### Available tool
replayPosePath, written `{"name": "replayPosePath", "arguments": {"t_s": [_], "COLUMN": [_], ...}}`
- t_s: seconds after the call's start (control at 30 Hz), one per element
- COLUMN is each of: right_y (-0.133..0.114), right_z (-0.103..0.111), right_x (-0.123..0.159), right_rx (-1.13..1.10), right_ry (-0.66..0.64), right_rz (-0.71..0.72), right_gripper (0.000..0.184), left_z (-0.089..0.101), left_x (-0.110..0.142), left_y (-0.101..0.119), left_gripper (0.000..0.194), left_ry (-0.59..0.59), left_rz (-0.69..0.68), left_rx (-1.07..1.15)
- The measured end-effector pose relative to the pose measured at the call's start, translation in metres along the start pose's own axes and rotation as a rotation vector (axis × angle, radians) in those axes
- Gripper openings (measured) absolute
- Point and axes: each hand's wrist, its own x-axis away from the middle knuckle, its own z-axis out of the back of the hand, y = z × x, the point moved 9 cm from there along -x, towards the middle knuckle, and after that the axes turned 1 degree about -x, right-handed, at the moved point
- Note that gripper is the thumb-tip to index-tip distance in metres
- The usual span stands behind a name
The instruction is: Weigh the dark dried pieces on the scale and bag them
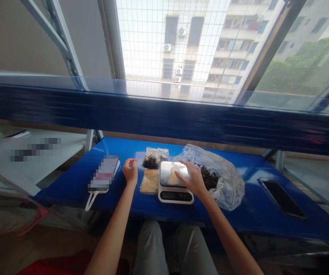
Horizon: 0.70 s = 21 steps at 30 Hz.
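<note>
A white kitchen scale with a shiny square pan stands near the front of the blue table. On the pan sits a small pale round cup-like item. Over the pan's right side, my right hand has thumb and fingers apart; the thumb overlaps the item's edge, and I cannot tell if it grips. My left hand rests on the table with curled fingers, left of the scale; what is inside them, if anything, is hidden. Between them lie a bag of tan powder-like material and small clear bags of dark bits.
Right of the scale lies a large clear plastic bag with dark dried strips. A phone with a white strap lies left, and a dark phone lies right. A blue shelf beam crosses above the back of the blue table.
</note>
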Motion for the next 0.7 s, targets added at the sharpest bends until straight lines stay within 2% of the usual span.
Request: {"name": "replayPosePath", "arguments": {"t_s": [0.07, 0.17, 0.27, 0.4, 0.57, 0.7], "right_y": [0.021, 0.06, 0.081, 0.08, 0.066, 0.071], "right_z": [0.011, 0.023, 0.025, 0.031, 0.041, 0.041], "right_x": [0.004, 0.022, 0.042, 0.054, 0.047, 0.042], "right_rx": [0.052, 0.212, 0.318, 0.352, 0.302, 0.254], "right_ry": [0.033, 0.094, 0.073, 0.048, 0.038, 0.002], "right_rz": [-0.055, -0.169, -0.177, -0.138, -0.118, -0.153], "right_gripper": [0.042, 0.05, 0.051, 0.044, 0.037, 0.033], "left_z": [-0.001, -0.002, -0.003, 0.0, 0.002, 0.001], "left_x": [0.0, 0.0, -0.001, -0.002, -0.003, -0.003], "left_y": [0.0, 0.0, 0.0, -0.001, -0.005, -0.005], "left_gripper": [0.013, 0.014, 0.014, 0.015, 0.014, 0.015], "left_ry": [-0.004, -0.02, -0.025, 0.015, 0.023, 0.02], "left_rz": [-0.002, 0.002, -0.008, -0.031, -0.025, -0.018], "left_rx": [-0.016, -0.044, -0.022, 0.032, 0.07, 0.084]}}
